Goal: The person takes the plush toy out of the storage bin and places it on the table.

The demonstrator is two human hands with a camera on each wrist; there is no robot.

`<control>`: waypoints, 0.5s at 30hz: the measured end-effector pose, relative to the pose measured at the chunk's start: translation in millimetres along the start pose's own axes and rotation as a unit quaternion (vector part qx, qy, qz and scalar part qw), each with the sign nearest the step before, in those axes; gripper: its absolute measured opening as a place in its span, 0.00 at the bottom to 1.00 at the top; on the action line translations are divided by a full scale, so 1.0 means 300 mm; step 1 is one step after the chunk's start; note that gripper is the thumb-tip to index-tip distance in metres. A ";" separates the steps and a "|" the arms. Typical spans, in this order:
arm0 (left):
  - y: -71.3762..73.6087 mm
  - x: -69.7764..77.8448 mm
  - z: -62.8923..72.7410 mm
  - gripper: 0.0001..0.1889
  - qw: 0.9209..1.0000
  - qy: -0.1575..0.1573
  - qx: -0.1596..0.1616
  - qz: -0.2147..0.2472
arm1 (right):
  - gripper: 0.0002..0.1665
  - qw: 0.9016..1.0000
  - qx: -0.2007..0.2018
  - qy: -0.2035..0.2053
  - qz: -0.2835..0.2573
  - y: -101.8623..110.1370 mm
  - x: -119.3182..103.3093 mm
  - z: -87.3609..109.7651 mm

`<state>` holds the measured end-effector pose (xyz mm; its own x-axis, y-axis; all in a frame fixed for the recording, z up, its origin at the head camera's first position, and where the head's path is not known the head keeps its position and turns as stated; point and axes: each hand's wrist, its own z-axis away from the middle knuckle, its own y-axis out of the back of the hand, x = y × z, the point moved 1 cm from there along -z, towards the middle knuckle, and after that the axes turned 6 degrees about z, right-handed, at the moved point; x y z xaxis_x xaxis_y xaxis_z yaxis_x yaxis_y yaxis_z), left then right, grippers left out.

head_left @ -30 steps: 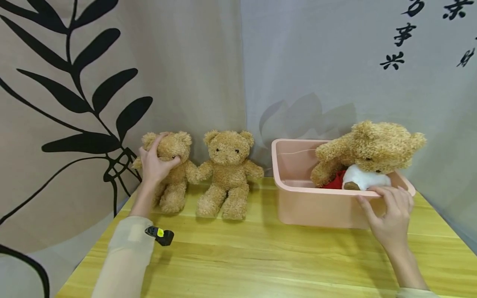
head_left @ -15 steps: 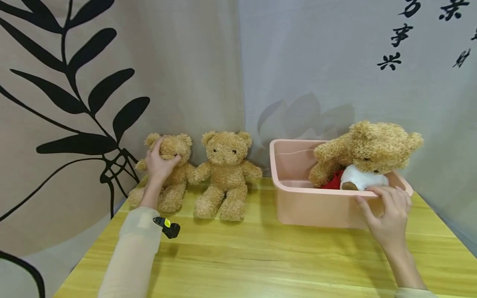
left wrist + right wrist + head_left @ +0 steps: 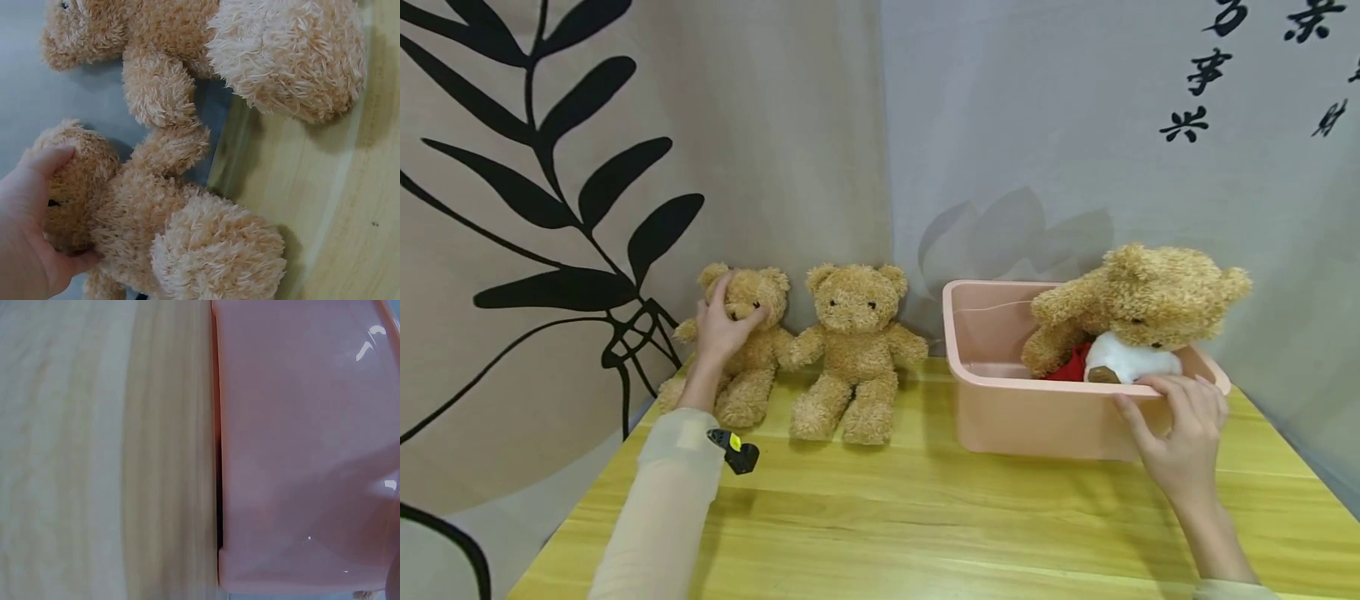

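My left hand (image 3: pixel 721 332) grips the head of a tan teddy bear (image 3: pixel 758 346) that sits at the table's back left. Thumb and fingers spread around its face, partly hiding it. In the left wrist view, the thumb and a finger press into the fur of this teddy bear (image 3: pixel 140 212). Over the rim of a pink plastic bin (image 3: pixel 1037 417) curl the fingers of my right hand (image 3: pixel 1183 442), thumb against the front wall. Another teddy bear (image 3: pixel 1176 287) leans in the bin, head above the rim. The right wrist view is mostly filled by the bin's wall (image 3: pixel 300 425).
A second seated teddy bear (image 3: pixel 859 354) is beside the gripped one, their paws meeting. Red cloth (image 3: pixel 1070 365) and a white rounded plush part (image 3: pixel 1129 360) show inside the bin. Behind the wooden table (image 3: pixel 925 525) hangs a printed curtain (image 3: pixel 790 150).
The left hand has shifted slightly right with the left bear, whose other leg now shows beside the wrist. The right hand and the bin keep their places.
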<state>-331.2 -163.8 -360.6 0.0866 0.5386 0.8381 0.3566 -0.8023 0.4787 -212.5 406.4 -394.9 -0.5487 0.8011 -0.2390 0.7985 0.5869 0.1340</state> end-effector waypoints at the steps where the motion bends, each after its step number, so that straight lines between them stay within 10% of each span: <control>1: -0.001 -0.002 0.000 0.46 1.000 -0.002 0.001 0.004 | 0.45 1.000 -0.002 -0.001 -0.001 0.000 0.003 0.002; 15: -0.022 0.005 0.016 0.40 0.997 -0.027 0.058 0.037 | 0.46 1.000 -0.007 -0.004 -0.005 0.001 0.007 0.003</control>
<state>-329.0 -156.6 -363.7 0.1658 0.4941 0.8535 0.4530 -0.8069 0.3791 -213.2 408.3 -396.2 -0.5542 0.7948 -0.2474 0.7897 0.5960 0.1458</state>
